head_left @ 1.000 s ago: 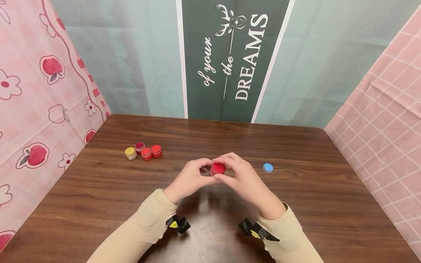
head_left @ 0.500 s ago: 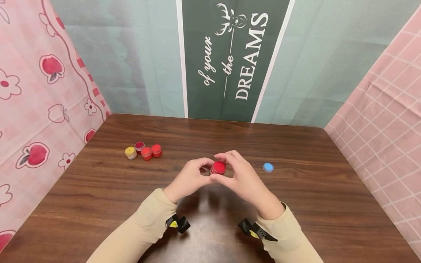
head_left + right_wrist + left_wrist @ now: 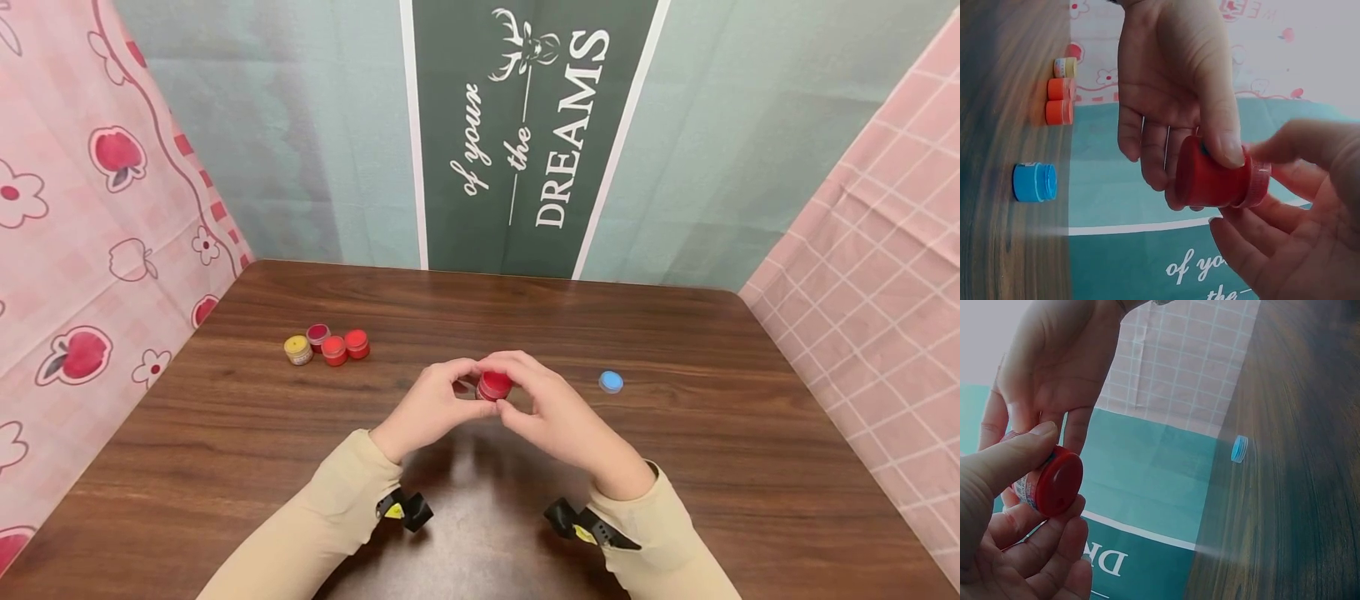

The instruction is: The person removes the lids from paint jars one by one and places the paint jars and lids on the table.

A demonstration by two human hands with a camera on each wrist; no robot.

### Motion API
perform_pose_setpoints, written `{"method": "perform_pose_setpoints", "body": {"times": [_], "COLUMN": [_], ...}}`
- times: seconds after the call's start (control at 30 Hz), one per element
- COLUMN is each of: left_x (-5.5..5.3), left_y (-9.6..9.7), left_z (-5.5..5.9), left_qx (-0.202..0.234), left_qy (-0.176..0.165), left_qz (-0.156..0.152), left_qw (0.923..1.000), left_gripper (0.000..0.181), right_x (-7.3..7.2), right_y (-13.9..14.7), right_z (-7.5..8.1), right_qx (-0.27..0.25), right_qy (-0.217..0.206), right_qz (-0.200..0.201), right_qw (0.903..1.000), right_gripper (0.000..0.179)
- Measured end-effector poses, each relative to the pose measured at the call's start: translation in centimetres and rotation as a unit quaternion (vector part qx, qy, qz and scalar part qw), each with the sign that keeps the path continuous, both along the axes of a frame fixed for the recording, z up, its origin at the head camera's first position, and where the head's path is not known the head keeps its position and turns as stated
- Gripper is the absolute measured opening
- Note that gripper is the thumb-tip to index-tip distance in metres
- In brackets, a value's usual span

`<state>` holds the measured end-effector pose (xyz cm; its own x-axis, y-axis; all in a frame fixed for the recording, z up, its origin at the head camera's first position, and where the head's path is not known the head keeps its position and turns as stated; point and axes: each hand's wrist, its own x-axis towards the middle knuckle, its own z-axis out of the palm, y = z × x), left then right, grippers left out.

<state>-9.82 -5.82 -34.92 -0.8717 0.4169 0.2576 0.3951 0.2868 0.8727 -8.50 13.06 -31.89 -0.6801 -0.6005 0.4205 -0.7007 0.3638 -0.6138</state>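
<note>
- Worktop: dark brown wood grain, glossy patch on near side.
- Cream sleeves over near part, black wrist cameras strapped on.
- Left grip: bare fingers and thumb curled round body of red jar, closed down to its width.
- Right grip: thumb and fingers pinching ribbed lid on that jar, spread only lid-wide.
- Jar position: raised off worktop, between both grips, lid up, base down.
- Blue jar: upright on worktop, visible past left grip in right wrist view.
- Blue lid: on worktop, off to the right.
- Yellow jar, dark red jar, two orange-red jars: close cluster, far left.
- Behind: teal cloth, green panel, white lettering; pink apple-print cloth left, pink grid cloth right.
</note>
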Motion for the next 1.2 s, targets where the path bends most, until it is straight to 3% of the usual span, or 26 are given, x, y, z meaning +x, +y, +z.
{"method": "perform_pose_setpoints", "body": {"times": [0.13,0.4,0.5,0.7,0.8,0.9,1.1,1.2], "left_x": [0.03,0.01,-0.01,0.02,0.05,0.05,0.1,0.13], "left_y": [-0.08,0.14,0.14,-0.05,-0.13,-0.2,-0.07,0.0], "left_z": [0.03,-0.08,-0.07,0.0,0.08,0.11,0.23,0.27], "left_qx": [-0.011,0.011,0.013,0.006,0.0,-0.005,-0.002,0.004], "left_qy": [0.005,-0.014,-0.014,-0.003,0.002,0.009,-0.001,-0.007], "left_qz": [0.003,-0.014,-0.011,-0.006,-0.003,0.001,-0.005,-0.008], "left_qw": [0.9999,0.9997,0.9998,1.0,1.0,0.9999,1.0,0.9999], "left_gripper": [0.031,0.028,0.027,0.032,0.032,0.031,0.028,0.028], "right_x": [0.1,0.12,0.11,0.02,0.03,0.07,0.15,0.16], "right_y": [-0.15,-0.44,-0.42,-0.12,-0.06,-0.19,-0.54,-0.58], "right_z": [0.0,-0.11,-0.05,0.14,0.18,0.15,0.01,0.02], "right_qx": [-0.002,-0.002,-0.009,-0.008,-0.002,0.001,-0.006,-0.013], "right_qy": [0.004,0.002,0.003,0.006,0.006,0.013,0.019,0.015], "right_qz": [-0.015,-0.1,-0.083,-0.007,0.003,-0.016,-0.096,-0.1], "right_qw": [0.9999,0.995,0.9965,0.9999,1.0,0.9998,0.9952,0.9948], "right_gripper": [0.039,0.036,0.034,0.036,0.037,0.038,0.042,0.036]}}
